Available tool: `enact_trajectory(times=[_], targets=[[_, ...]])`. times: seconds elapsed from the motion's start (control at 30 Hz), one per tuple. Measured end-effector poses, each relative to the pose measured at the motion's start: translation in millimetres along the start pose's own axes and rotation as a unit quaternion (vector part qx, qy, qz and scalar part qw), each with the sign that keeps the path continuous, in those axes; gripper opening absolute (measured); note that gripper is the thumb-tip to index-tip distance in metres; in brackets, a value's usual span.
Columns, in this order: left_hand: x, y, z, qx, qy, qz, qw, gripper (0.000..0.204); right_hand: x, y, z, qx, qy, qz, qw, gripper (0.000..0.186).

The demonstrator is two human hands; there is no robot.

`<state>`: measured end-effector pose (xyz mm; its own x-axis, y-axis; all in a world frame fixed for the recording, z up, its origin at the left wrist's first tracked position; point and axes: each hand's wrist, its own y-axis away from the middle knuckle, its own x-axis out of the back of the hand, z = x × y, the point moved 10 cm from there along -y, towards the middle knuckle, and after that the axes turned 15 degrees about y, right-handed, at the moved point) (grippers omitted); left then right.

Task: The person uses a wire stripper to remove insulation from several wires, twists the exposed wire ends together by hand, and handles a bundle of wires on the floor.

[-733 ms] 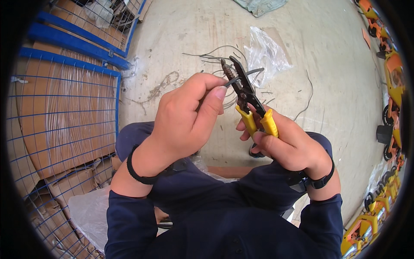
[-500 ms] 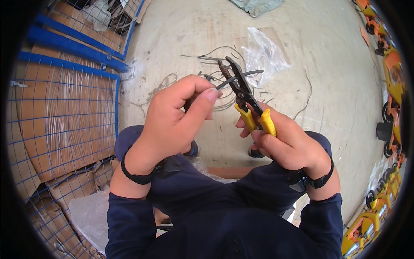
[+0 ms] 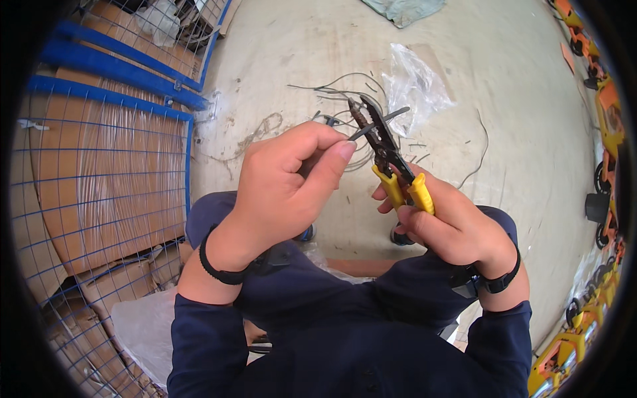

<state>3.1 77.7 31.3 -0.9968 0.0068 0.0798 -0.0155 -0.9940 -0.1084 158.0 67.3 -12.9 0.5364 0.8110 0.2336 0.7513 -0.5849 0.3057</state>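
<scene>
My left hand [image 3: 285,189] pinches a dark grey cable [image 3: 359,131] between thumb and forefinger. The cable runs up and rightward across the jaws of a wire stripper [image 3: 393,159] with black upper arms and yellow grips, and its short end sticks out beyond them. My right hand [image 3: 451,229] is wrapped round the yellow grips, the tool tilted up toward the upper left. Whether the jaws press on the cable is hard to tell. Beyond my hands, loose thin wires [image 3: 482,152] lie on the concrete floor.
A blue wire-mesh cage [image 3: 188,159] with cardboard [image 3: 70,212] stands at the left. A crumpled clear plastic sheet [image 3: 415,86] and a grey-green cloth [image 3: 398,10] lie ahead. Yellow and orange wheeled items [image 3: 607,113] line the right edge. My bent legs [image 3: 332,302] are below.
Both hands, the stripper and the cable sit slightly lower and further right in the picture. The background has shifted a little too, so part of this comes from head movement.
</scene>
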Motion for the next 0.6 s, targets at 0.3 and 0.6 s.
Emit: enact_trajectory(times=[0.3, 0.6], targets=[[1.1, 2.9, 3.6, 0.004, -0.04, -0.005, 0.999, 0.013, -5.3, 1.4, 2.1, -0.041, -0.052, -0.029, 0.997, 0.047], [3.6, 3.1, 2.4, 0.004, -0.03, -0.007, 1.0, 0.012, -6.0, 1.0, 1.9, -0.039, -0.062, -0.032, 0.997, 0.044]])
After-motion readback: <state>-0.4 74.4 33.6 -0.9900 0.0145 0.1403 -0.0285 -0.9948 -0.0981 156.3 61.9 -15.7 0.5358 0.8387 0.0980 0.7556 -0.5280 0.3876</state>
